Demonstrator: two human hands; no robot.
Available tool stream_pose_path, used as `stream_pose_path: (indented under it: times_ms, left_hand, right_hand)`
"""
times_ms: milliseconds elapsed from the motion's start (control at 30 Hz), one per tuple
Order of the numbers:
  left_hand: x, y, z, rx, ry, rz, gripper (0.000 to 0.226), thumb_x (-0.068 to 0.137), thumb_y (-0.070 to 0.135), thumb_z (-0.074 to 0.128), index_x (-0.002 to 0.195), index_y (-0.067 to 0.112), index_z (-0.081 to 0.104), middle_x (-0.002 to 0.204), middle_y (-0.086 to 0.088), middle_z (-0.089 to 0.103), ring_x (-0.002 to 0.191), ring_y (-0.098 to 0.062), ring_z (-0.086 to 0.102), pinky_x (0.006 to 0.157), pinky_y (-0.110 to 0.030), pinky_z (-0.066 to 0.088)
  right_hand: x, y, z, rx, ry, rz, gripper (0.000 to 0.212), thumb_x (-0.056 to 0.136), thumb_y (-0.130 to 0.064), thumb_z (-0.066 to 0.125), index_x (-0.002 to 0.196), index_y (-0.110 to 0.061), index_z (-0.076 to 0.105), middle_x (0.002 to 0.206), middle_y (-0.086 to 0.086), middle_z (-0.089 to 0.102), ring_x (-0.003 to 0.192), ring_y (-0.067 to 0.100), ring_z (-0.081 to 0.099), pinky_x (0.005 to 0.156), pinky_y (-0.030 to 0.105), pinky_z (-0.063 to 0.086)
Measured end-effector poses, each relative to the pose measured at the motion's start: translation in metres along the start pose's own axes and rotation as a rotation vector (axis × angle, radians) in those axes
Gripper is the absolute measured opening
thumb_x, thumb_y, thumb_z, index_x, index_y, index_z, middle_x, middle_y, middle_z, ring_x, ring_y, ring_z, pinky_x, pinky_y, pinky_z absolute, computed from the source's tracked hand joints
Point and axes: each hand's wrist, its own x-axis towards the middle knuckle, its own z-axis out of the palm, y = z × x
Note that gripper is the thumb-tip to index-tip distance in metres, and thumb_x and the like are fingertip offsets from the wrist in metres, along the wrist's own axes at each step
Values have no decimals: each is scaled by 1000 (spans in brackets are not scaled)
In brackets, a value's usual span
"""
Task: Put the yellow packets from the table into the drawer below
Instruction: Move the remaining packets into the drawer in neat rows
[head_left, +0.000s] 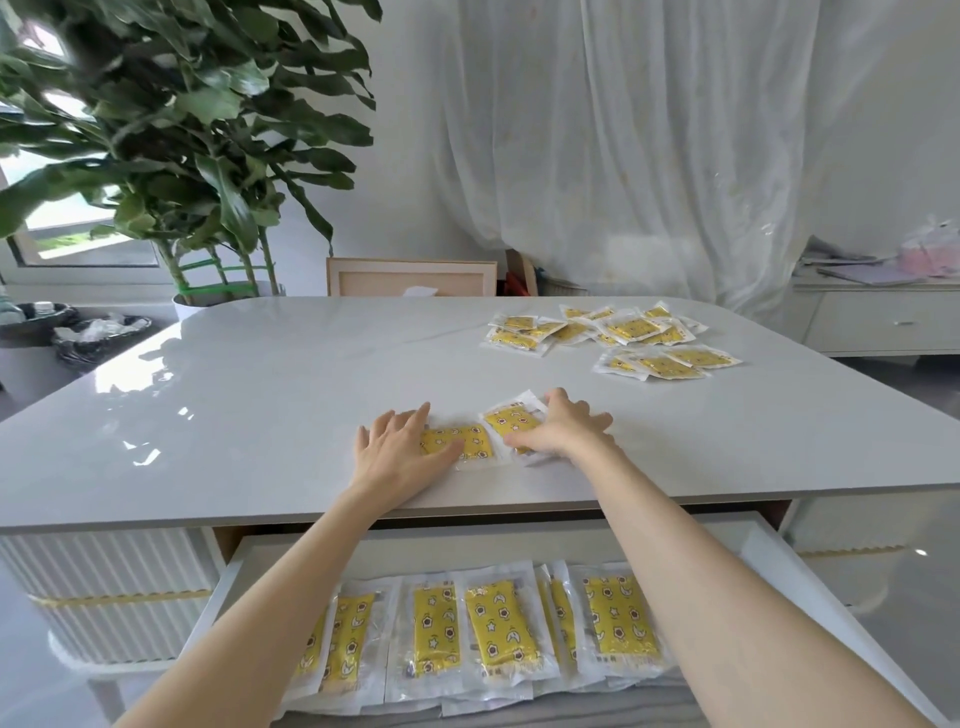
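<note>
Glossy white table (260, 389) before sheer curtains (623, 130), potted plant (182, 130) beyond the 10 o'clock corner. Just short of the 6 o'clock edge, two yellow packets side by side and touching. Left packet (460, 441) pressed flat under the left hand (395, 457), fingers straight, thumb laid across the near edge, nothing clasped. Right packet (511, 421) gripped by the right hand (563, 434), fingers curled over its far side, thumb pinching at the near corner. Loose pile (623, 338) of further packets toward 2 o'clock, well apart from both hands. Below the 6 o'clock edge, drawer (769, 561) pulled out, row of stored packets (498, 629) lying flat inside. Step judged in hand: gathering a pair for transfer, task partly done. Next move likely to call for closing the left fingers round their packet, lifting both packets clear of the table edge, then lowering them toward a free spot in the drawer.
</note>
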Motion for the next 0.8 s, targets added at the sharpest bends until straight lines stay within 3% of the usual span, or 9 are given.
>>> stream_pose_path:
  times_ms: [67, 167, 333, 467, 567, 667, 800]
  left_hand:
    - [0, 0, -1, -3, -6, -5, 73, 86, 61, 44, 149, 29, 25, 150, 3, 34, 141, -20, 23, 117, -41, 12]
    - [-2, 2, -4, -48, 0, -16, 71, 85, 60, 50, 146, 30, 32, 144, 2, 40, 136, -21, 30, 114, -36, 17]
    - [-3, -1, -10, -139, -59, -39, 67, 79, 57, 63, 136, 28, 45, 133, 0, 49, 127, -21, 38, 105, -33, 29]
    - [-11, 1, -13, -222, -77, -114, 71, 76, 54, 69, 133, 19, 45, 131, -2, 51, 125, -23, 41, 102, -35, 36]
    - [-18, 7, -17, -225, -97, -161, 68, 77, 51, 69, 130, 17, 44, 123, -2, 55, 118, -24, 48, 97, -36, 42]
    - [-25, 13, -21, -287, -111, -187, 57, 83, 45, 66, 126, 14, 45, 107, 1, 56, 101, -22, 58, 87, -37, 51]
    - [-37, 22, -23, -482, -79, -217, 44, 91, 32, 58, 125, 7, 45, 106, -5, 56, 87, -21, 58, 64, -27, 51]
  right_hand:
    - [4, -4, -2, 25, -63, 13, 91, 68, -50, 77, 140, -20, 30, 138, 7, 41, 127, 32, 40, 84, 34, 39]
    - [4, 0, -3, 120, -100, 34, 94, 64, -46, 83, 136, -11, 36, 136, 9, 45, 125, 28, 47, 89, 33, 43]
    - [-6, 8, -15, 112, -170, -1, 83, 67, -39, 85, 130, -3, 45, 130, 7, 53, 120, 24, 52, 87, 27, 42]
    - [-11, 20, -17, 201, -183, 18, 68, 63, -32, 88, 113, -7, 51, 113, 5, 57, 104, 21, 54, 82, 27, 44]
    - [-15, 27, -13, 304, -192, -3, 55, 68, -29, 85, 112, -8, 59, 111, 5, 63, 100, 20, 58, 80, 26, 44]
    - [-17, 32, -12, 350, -182, -23, 42, 79, -28, 76, 113, -6, 62, 114, 8, 66, 102, 22, 62, 84, 30, 48]
    - [-31, 43, -19, 481, -227, -12, 47, 87, -26, 67, 126, -3, 54, 126, 10, 58, 115, 25, 57, 81, 29, 45]
